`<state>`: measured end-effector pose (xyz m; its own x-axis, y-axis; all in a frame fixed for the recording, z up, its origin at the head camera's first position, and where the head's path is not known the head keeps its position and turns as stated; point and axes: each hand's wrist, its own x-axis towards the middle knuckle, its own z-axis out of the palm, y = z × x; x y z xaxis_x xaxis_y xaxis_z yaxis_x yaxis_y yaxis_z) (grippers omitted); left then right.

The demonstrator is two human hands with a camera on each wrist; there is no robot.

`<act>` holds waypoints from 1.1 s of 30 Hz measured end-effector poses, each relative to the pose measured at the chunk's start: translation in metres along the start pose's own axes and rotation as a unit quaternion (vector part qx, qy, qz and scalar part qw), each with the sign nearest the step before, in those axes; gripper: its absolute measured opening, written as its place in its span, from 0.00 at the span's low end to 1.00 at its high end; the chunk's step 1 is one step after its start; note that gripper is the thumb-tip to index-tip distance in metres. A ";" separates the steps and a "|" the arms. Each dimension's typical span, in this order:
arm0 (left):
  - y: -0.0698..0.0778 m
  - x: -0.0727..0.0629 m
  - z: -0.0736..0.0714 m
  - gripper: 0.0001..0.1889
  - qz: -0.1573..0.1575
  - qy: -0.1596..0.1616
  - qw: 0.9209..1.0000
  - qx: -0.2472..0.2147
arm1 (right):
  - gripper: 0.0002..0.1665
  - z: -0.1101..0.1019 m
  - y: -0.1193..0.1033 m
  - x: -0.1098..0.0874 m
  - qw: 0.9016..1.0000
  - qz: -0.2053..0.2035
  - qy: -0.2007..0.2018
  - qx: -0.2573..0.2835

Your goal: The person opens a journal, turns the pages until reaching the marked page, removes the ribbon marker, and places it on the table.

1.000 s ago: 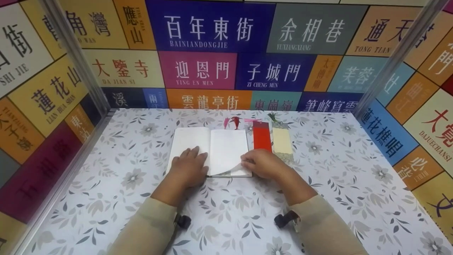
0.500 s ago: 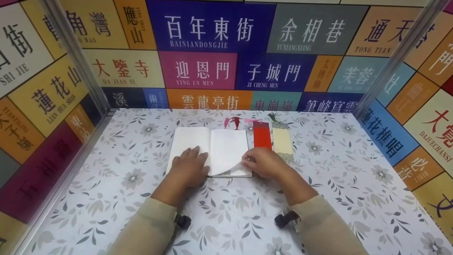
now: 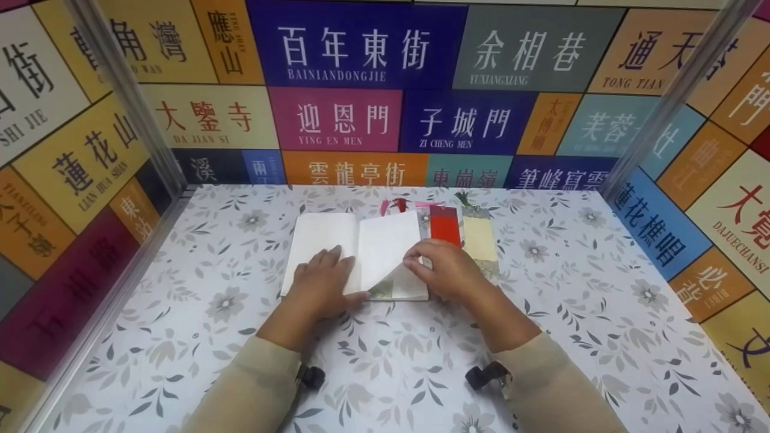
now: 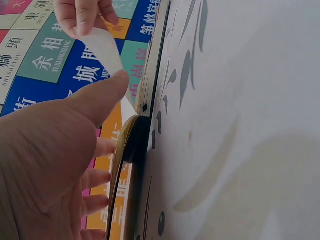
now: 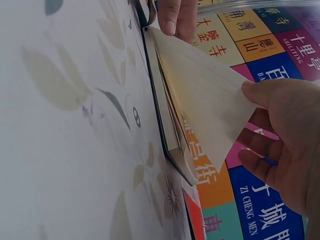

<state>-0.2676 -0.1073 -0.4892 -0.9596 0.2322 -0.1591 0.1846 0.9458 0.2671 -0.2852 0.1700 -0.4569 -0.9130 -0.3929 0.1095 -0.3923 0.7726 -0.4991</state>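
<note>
An open notebook [image 3: 313, 231] with blank white pages lies on the table. My left hand [image 3: 322, 279] rests with fingers spread on its left page, the thumb reaching over the lower end of the spine. Between thumb and fingertips, my right hand [image 3: 448, 270] pinches the lower right corner of a right-hand page [image 3: 388, 240]. That page is bent upward, as the right wrist view shows with the lifted sheet [image 5: 210, 95]. Under it, a greenish patterned piece [image 3: 381, 290] shows near the spine; its kind is unclear.
A red bookmark [image 3: 445, 227] and a cream bookmark [image 3: 478, 237] with a dark green tassel [image 3: 462, 198] lie right of the notebook. Pink and red tassels [image 3: 399, 205] stick out beyond its top edge. Walls with coloured signs [image 3: 361, 45] enclose the floral table [image 3: 228, 361].
My right hand has raised the page corner higher and further left, uncovering more of the greenish piece. The left thumb has moved out to the right across the spine.
</note>
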 end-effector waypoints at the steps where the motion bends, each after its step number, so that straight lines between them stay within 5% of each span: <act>1: 0.000 0.000 0.000 0.52 0.001 0.000 1.000 0.001 | 0.10 0.000 -0.002 0.000 1.000 -0.007 0.007 -0.003; 22: 0.003 0.001 0.002 0.48 0.007 0.042 0.999 0.012 | 0.11 0.005 -0.008 -0.004 0.992 -0.083 0.093 -0.013; 33: 0.006 0.002 0.001 0.55 -0.007 0.064 0.998 -0.013 | 0.23 0.003 -0.010 -0.007 0.995 -0.060 0.081 -0.001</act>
<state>-0.2680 -0.1011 -0.4892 -0.9817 0.1859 -0.0409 0.1664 0.9425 0.2899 -0.2747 0.1628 -0.4553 -0.8652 -0.3975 0.3057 -0.5002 0.7259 -0.4720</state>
